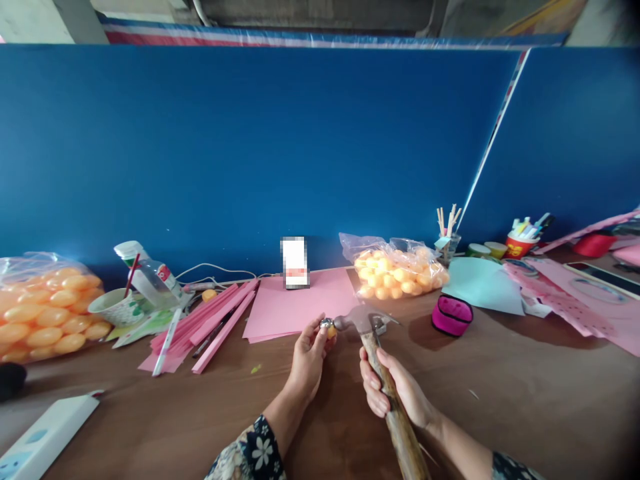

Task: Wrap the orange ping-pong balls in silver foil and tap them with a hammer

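My right hand (395, 393) is closed round the wooden handle of a claw hammer (367, 325), whose steel head points left. My left hand (309, 357) pinches a small orange ball (331, 330) with a small metal piece on top, right at the hammer's face. Both hands are over the brown table (500, 400), just in front of a stack of pink paper sheets (300, 300).
Bags of orange balls lie at the left (45, 310) and behind centre (400, 270). Pink paper strips (210, 327), a plastic bottle (150, 273), a paper cup (117, 307), a magenta pouch (451, 315), a light-blue sheet (483, 283) and a cup of pens (520, 243) surround. A blue partition stands behind.
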Available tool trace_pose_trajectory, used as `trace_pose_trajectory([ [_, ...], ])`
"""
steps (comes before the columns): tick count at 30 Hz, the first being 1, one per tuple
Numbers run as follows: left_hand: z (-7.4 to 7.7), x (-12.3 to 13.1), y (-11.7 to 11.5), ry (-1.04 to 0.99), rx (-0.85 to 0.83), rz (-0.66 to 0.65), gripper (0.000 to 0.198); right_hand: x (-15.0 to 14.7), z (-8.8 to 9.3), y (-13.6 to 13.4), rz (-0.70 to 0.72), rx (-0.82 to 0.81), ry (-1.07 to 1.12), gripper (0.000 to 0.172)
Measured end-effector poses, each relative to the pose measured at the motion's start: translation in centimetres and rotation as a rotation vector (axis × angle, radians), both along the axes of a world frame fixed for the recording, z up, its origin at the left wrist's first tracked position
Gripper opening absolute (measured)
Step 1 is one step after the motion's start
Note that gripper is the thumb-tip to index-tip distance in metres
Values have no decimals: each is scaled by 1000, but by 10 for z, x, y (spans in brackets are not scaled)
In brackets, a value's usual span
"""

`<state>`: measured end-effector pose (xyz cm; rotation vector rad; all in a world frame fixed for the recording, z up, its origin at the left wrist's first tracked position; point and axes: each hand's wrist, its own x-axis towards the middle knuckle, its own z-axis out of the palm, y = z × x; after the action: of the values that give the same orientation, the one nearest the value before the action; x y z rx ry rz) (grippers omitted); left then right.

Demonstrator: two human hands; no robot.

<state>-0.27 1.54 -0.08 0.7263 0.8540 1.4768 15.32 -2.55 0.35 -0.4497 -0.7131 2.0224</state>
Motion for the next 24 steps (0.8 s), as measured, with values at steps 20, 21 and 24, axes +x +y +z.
trace_pose_trajectory([
  [20,-2,-2,-1,-6,6,-12,41,-1,3,0,7,8,-22,26],
  [21,-2,-2,-1,-30,-2,-16,42,-1,3,0,3,6,-19,26],
  [24,-2,-3,0,-88,-14,-12,43,-1,3,0,-10,0,-13,25],
])
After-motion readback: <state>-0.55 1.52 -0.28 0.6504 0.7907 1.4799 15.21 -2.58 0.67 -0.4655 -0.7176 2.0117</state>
